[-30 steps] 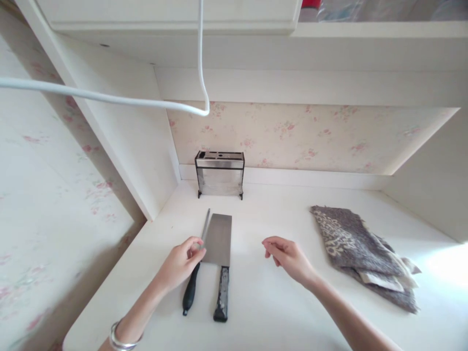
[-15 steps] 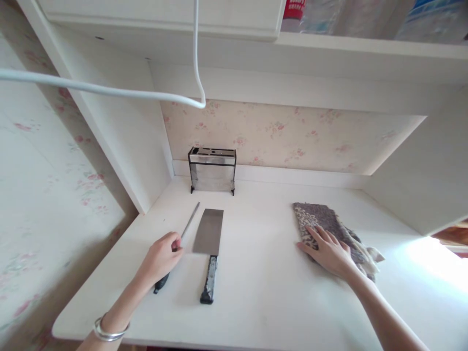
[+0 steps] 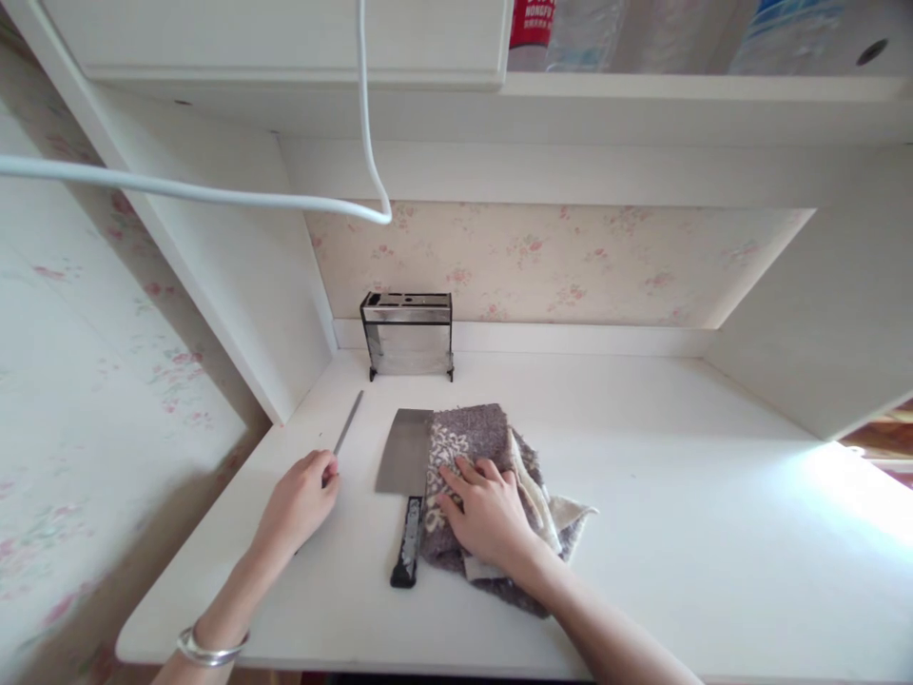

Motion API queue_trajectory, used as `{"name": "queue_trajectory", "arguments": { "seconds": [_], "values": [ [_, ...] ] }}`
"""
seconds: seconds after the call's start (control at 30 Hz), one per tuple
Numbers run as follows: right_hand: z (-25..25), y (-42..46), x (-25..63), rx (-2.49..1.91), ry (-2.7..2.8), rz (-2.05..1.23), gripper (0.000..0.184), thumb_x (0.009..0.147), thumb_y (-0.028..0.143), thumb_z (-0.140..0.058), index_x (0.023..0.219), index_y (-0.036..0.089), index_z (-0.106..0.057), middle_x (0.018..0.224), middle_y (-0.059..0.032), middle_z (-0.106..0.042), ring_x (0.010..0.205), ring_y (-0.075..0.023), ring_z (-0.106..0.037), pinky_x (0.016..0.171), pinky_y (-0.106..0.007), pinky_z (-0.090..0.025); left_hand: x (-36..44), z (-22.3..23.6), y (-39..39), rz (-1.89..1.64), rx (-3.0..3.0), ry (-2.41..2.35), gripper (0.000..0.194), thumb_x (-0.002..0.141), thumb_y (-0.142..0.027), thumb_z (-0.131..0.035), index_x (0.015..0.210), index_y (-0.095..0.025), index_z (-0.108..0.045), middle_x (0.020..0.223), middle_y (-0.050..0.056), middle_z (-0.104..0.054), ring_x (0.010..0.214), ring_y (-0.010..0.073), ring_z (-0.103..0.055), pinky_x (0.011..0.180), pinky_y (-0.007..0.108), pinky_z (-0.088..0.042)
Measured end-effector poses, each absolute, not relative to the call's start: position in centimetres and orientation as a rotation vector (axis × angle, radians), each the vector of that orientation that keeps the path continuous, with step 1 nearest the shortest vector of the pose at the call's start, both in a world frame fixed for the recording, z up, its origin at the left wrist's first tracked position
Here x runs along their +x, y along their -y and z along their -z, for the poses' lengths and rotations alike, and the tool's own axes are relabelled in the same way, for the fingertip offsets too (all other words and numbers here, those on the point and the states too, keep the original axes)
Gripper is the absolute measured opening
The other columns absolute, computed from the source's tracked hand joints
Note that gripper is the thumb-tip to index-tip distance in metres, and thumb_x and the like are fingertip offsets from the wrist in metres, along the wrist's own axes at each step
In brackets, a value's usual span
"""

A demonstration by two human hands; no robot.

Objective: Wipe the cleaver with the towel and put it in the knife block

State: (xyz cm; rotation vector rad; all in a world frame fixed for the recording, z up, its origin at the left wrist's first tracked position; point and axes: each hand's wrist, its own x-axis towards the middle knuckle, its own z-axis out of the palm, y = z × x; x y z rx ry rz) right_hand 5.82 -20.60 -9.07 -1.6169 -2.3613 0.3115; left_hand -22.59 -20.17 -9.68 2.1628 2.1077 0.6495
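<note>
My left hand [image 3: 301, 499] is closed around a sharpening steel [image 3: 349, 421]; its thin grey rod points away from me and most of its dark handle is hidden under the hand. To its right lies a cleaver [image 3: 400, 452] with a wide grey blade and a worn black handle. My right hand [image 3: 489, 509] rests flat with fingers spread on a folded brown-and-cream towel [image 3: 471, 423]. The towel's left edge meets the cleaver and covers a little of the blade's right side. Behind them stands a knife block [image 3: 406, 314] with clear sides and a slotted black top.
All of this is on a white desk [image 3: 642, 590] with a white side panel at the left. Overhead, a white cable [image 3: 214, 193] hangs across the view. An upper shelf [image 3: 677, 88] holds plastic bottles, one with a red label [image 3: 533, 24].
My right hand has slid the towel leftward across the desk, up against the cleaver. My left hand and the steel have shifted slightly left. The view has moved a little.
</note>
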Motion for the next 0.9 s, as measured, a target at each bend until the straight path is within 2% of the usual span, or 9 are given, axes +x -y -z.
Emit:
{"name": "queue_trajectory", "arguments": {
  "seconds": [0.07,0.13,0.2,0.4,0.57,0.63,0.7,0.8,0.9],
  "values": [
    [9.0,20.5,4.4,-1.612,2.351,-0.328,0.042,0.09,0.048,-0.035,0.125,0.033,-0.053,0.133,-0.0049,-0.052,0.114,-0.0341,-0.042,0.088,-0.054,-0.031,-20.6,9.1,21.8,-0.65,2.166,-2.101,0.012,0.084,-0.03,-0.041,0.075,-0.023,-0.041,0.073,-0.001,-0.057,0.07,0.0171,-0.057,0.066,0.026,-0.036],
    [8.9,20.4,3.6,-1.617,2.338,-0.328,0.041,0.091,0.047,-0.034,0.123,0.033,-0.054,0.132,-0.0047,-0.053,0.113,-0.0335,-0.042,0.087,-0.054,-0.032,-18.2,8.8,23.6,-0.517,2.114,-2.005,0.022,0.088,-0.042,-0.038,0.075,-0.024,-0.039,0.064,-0.003,-0.054,0.057,0.016,-0.055,0.057,0.025,-0.033],
    [8.8,20.3,2.9,-1.621,2.327,-0.32,0.04,0.091,0.046,-0.033,0.122,0.033,-0.055,0.13,-0.0048,-0.054,0.113,-0.0332,-0.042,0.086,-0.054,-0.033,-16.0,8.8,25.0,-0.416,2.118,-1.91,0.027,0.087,-0.049,-0.039,0.076,-0.025,-0.038,0.062,-0.003,-0.055,0.056,0.0173,-0.055,0.054,0.025,-0.031],
    [8.6,20.0,1.3,-1.629,2.321,-0.383,0.04,0.092,0.044,-0.03,0.124,0.033,-0.053,0.133,-0.0053,-0.051,0.116,-0.0335,-0.04,0.087,-0.057,-0.032,-14.2,9.8,25.3,-0.396,2.127,-1.847,0.021,0.09,-0.042,-0.036,0.079,-0.024,-0.041,0.08,0.002,-0.06,0.068,0.0196,-0.06,0.059,0.027,-0.032],
    [8.1,18.9,0.9,-1.584,2.248,-0.637,0.039,0.092,0.045,-0.031,0.121,0.036,-0.055,0.134,-0.002,-0.051,0.12,-0.0333,-0.04,0.091,-0.059,-0.03,-15.9,9.7,24.4,-0.352,2.143,-1.897,0.022,0.09,-0.042,-0.035,0.08,-0.024,-0.044,0.084,0.002,-0.06,0.07,0.0196,-0.061,0.058,0.028,-0.032],
    [7.7,18.2,1.5,-1.496,2.195,-0.805,0.038,0.089,0.047,-0.039,0.12,0.035,-0.057,0.133,-0.0014,-0.052,0.122,-0.0318,-0.042,0.095,-0.054,-0.032,-16.3,9.1,24.3,-0.352,2.154,-1.938,0.023,0.089,-0.043,-0.037,0.079,-0.024,-0.045,0.083,0.002,-0.059,0.067,0.0189,-0.06,0.057,0.028,-0.032],
    [7.3,17.4,2.6,-1.417,2.103,-0.967,0.039,0.085,0.047,-0.047,0.119,0.032,-0.059,0.126,-0.003,-0.057,0.115,-0.0278,-0.05,0.094,-0.044,-0.037,-16.0,8.0,24.2,-0.425,2.167,-1.97,0.027,0.088,-0.046,-0.038,0.077,-0.023,-0.045,0.082,0.002,-0.057,0.065,0.0176,-0.057,0.057,0.028,-0.032],
    [6.6,16.4,5.1,-1.37,1.89,-1.027,0.036,0.083,0.044,-0.052,0.112,0.027,-0.062,0.104,-0.0034,-0.066,0.094,-0.0208,-0.06,0.083,-0.032,-0.044,-14.1,5.6,23.8,-0.664,2.174,-1.884,0.033,0.088,-0.049,-0.038,0.069,-0.022,-0.042,0.073,0.001,-0.052,0.06,0.0147,-0.051,0.06,0.028,-0.034],
    [6.6,16.2,7.7,-1.309,1.741,-0.981,0.028,0.085,0.041,-0.047,0.097,0.023,-0.065,0.087,-0.0013,-0.068,0.08,-0.0167,-0.061,0.072,-0.027,-0.045,-10.8,3.7,22.6,-0.781,2.062,-1.546,0.039,0.087,-0.047,-0.041,0.058,-0.021,-0.033,0.057,-0.003,-0.04,0.053,0.0124,-0.04,0.055,0.027,-0.031]
  ]
}}
